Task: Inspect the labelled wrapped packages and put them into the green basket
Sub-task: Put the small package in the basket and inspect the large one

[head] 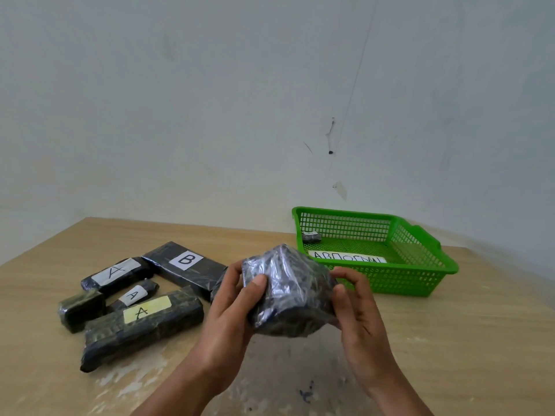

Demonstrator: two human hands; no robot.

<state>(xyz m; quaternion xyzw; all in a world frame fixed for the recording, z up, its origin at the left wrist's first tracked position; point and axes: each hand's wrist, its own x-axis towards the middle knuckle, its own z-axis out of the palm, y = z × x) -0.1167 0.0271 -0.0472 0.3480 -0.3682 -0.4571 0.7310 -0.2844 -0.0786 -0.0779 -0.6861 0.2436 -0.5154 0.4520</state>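
Black wrapped package (288, 292) raised, tilted, label unseen; labelled packages (184, 264) clustered left; green basket (420, 280), right, contains one small package (311, 236).

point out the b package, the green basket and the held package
B package (186, 260), head view, white label
green basket (399, 282), head view, front wall
held package (288, 292), head view, crinkled wrap middle

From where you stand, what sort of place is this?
Likely a makeshift sorting bench in a plain room: wrapped packages lettered A and B on a worn wooden table, a labelled green basket, a bare scuffed wall.
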